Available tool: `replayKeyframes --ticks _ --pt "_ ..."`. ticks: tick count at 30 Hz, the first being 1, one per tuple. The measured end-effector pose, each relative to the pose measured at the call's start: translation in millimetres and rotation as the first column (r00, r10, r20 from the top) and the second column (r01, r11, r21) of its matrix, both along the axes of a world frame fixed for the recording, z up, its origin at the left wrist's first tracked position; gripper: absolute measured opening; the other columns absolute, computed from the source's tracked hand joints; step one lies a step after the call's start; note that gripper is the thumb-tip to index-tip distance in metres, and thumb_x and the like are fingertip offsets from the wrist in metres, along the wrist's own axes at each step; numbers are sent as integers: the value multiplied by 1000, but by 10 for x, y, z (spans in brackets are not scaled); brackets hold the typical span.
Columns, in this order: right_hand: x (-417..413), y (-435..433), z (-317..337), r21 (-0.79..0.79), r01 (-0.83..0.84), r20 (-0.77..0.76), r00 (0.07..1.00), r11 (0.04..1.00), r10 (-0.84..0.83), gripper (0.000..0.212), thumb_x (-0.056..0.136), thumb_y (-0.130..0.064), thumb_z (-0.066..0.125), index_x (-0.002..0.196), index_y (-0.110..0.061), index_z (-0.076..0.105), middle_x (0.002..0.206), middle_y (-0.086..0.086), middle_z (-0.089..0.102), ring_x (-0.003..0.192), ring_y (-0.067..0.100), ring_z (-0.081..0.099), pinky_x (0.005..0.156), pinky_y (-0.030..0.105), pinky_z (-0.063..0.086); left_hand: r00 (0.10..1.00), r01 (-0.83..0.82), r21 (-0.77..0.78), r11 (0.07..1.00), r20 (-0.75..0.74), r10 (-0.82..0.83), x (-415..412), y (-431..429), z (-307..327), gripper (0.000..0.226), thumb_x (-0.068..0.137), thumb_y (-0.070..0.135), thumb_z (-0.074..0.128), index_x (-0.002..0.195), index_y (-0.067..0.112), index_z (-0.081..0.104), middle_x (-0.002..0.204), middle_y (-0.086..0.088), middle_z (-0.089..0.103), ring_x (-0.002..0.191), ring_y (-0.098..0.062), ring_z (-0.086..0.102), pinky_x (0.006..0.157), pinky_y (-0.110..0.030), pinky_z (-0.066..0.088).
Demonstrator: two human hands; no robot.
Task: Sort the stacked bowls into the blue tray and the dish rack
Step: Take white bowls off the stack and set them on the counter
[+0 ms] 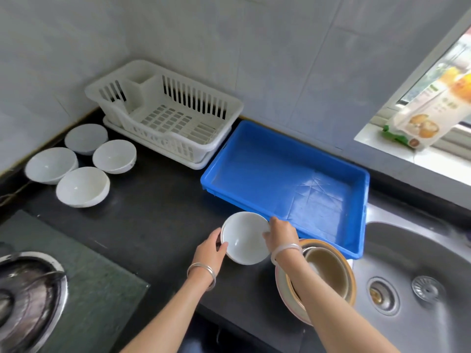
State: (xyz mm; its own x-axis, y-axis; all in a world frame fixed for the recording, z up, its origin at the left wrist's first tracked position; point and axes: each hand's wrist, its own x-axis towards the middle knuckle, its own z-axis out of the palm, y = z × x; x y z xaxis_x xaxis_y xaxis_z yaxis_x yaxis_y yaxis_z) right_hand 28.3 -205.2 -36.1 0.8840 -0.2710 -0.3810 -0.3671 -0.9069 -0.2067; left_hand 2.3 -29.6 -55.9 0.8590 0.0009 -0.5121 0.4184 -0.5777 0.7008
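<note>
Above the counter [158, 200], beside the blue tray [267, 169], the left grip [211, 248] and right grip [280, 235] clasp opposite rims of one white bowl [244, 238], steadying it tilted, probably for transfer, beside the remaining stack [328, 271].

Pale grey tiled walls [229, 34] stand behind a black stone surface [158, 205]. At the right lies a stainless steel sink [407, 250], at the left a dark glass gas hob [96, 276]. Daylight comes through a window [453, 62], with a printed packet [420, 115] on its white sill [377, 138].
</note>
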Motion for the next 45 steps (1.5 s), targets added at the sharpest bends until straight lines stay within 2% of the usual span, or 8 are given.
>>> replayKeyframes --ticks 5,9,13,18,25,31,36,45 --pt "-1 -1 74 -83 -64 10 998 994 65 17 88 -10 44 105 -9 48 95 15 63 84 35 57 62 30 37 984 -155 -215 964 -120 131 16 60 -30 44 91 23 51 134 27 43 127 -3 60 116 -20 57 102 -43 45" --pt "15 -21 184 -44 -36 38 999 998 37 17 91 -12 41 107 -11 47 82 13 55 71 31 44 59 30 37 965 -236 -348 907 -193 177 53 67 -66 46 91 15 51 136 21 43 121 -6 64 107 -19 62 97 -40 50" --pt "6 -164 283 63 57 84 995 996 -62 17 90 -17 46 105 -12 53 94 17 64 74 29 45 64 27 36 919 -364 -474 802 -325 225 95 29 -74 45 90 8 51 133 21 46 111 -3 65 100 -21 63 84 -36 55" --pt "-29 -287 372 220 146 121 977 965 -176 10 89 -19 51 96 -15 56 91 15 68 74 31 60 65 30 48 906 -395 -509 765 -356 230 127 19 -34 45 90 2 48 129 24 49 99 3 62 96 -27 64 63 -31 57" --pt "42 -185 476 394 166 161 956 904 -246 3 87 -16 54 87 -19 52 83 12 66 73 31 65 64 38 59 861 -508 -495 705 -310 403 153 244 37 43 87 2 52 125 22 53 111 -11 62 98 -33 63 64 -34 58" --pt "313 192 479 489 124 168 958 863 -233 9 83 -15 56 75 -18 52 79 11 66 63 26 66 56 37 60 720 -669 -535 516 -291 630 242 845 156 48 87 0 53 131 19 48 111 -10 58 101 -35 62 66 -36 56" --pt "613 679 385 567 106 119 971 817 -208 9 86 -14 56 79 -18 51 80 5 61 60 15 63 44 25 55 546 -763 -554 333 -278 791 237 1365 184 46 86 -4 50 127 19 52 100 -6 59 92 -32 63 62 -34 54" --pt "1186 1649 115 669 194 -83 979 718 -188 12 85 -4 52 89 -14 48 86 2 47 68 22 55 38 29 54 318 -816 -572 83 -325 891 286 1986 114 48 86 -4 47 130 16 49 110 -13 58 87 -36 63 76 -40 52"
